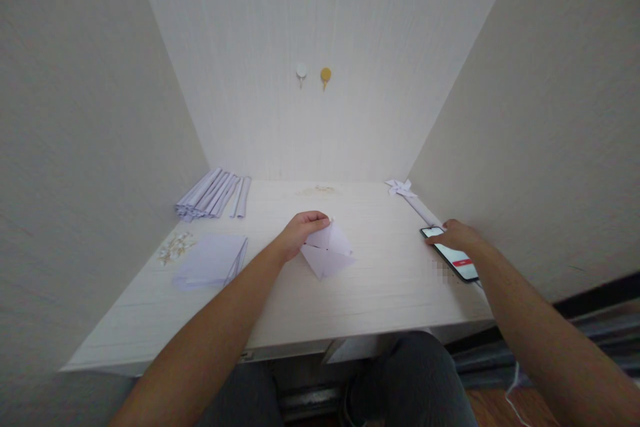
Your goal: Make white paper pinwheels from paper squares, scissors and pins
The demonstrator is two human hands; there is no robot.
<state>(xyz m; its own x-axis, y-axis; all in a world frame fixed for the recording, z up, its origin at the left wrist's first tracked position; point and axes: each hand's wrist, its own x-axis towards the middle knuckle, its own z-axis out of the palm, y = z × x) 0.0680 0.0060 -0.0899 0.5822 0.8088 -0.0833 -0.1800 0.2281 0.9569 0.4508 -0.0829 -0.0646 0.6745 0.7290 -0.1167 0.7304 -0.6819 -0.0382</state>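
The left hand [296,235] is over the middle of the desk [380,300], thumb and fingers closed together on the paper [327,253]. The paper is pale and folded, with several corners showing and dark marks near its centre. The grip is at its upper left part, next to the upper corner; whether the paper's underside touches the desk cannot be told.

The right hand [459,237] is at the right side of the desk, over the upper part of the phone [457,257]. Its fingers are partly curled, with the thumb across the screen towards the left edge. Whether it grips the phone or only rests on it cannot be told. The phone lies aslant, its screen lit and showing a red bar.

Beyond the phone, a paper tube [423,209] runs along the right wall [540,127], with a bladed paper pinwheel [401,188] at its far end. At the far left is a group of paper rolls [213,193], lying side by side and partly heaped. Nearer, a stack of sheets [213,259] lies beside a floral print [176,247]. Two hooks, one white [301,72] and one yellow [326,75], are fixed to the back wall [320,133].
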